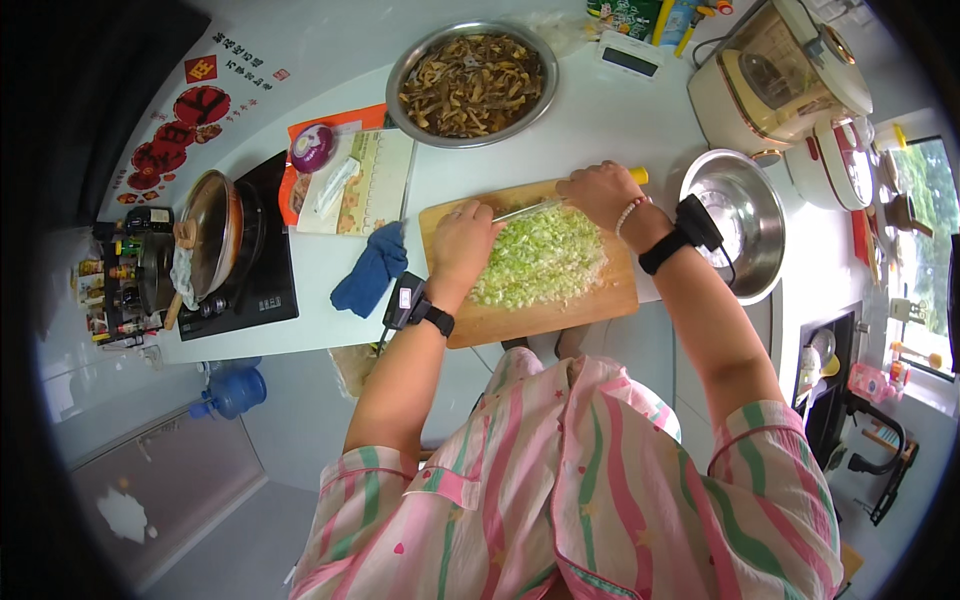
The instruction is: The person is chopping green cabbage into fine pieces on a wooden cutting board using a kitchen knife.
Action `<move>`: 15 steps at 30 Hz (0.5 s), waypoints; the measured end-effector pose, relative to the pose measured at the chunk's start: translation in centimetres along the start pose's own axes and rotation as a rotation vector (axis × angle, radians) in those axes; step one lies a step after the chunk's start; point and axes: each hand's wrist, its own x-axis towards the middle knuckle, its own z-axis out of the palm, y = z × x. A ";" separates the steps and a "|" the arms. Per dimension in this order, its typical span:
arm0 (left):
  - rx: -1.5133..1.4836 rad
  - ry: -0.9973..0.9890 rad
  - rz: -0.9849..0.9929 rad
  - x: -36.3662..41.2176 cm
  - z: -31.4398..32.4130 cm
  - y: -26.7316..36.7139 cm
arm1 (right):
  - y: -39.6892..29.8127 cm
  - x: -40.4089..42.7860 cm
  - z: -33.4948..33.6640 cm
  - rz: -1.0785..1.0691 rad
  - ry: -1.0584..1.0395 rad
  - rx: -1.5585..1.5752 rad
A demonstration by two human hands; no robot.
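Observation:
My right hand (604, 195) is closed around the handle of a kitchen knife (531, 209), and the handle's yellow end sticks out past my fingers. At the other end of the blade, my left hand (466, 244) has its fingers and thumb on the tip. The blade spans the far edge of a heap of finely chopped pale green vegetable (544, 262). Beneath the heap is a wooden cutting board (480, 328), set slightly askew near the counter's front edge. My fingers hide both ends of the blade.
A steel basin of soaked brown strips (397, 94) stands behind the board. To the right is a steel bowl (772, 225), with a blender (750, 97) beyond. Leftward are a blue cloth (371, 274), a cut red onion (311, 148) and a lidded pan (214, 232) on the cooktop.

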 end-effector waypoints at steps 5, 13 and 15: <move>0.028 -0.065 0.052 0.1 -0.9 0.5 | -1.2 -1.9 1.3 0.136 -0.114 0.117; 0.085 -0.021 0.063 -0.6 -0.4 2.6 | 0.7 -2.9 2.6 0.036 0.031 0.129; 0.037 0.022 0.050 -1.6 0.2 1.2 | -0.9 -1.8 0.5 0.000 -0.017 0.061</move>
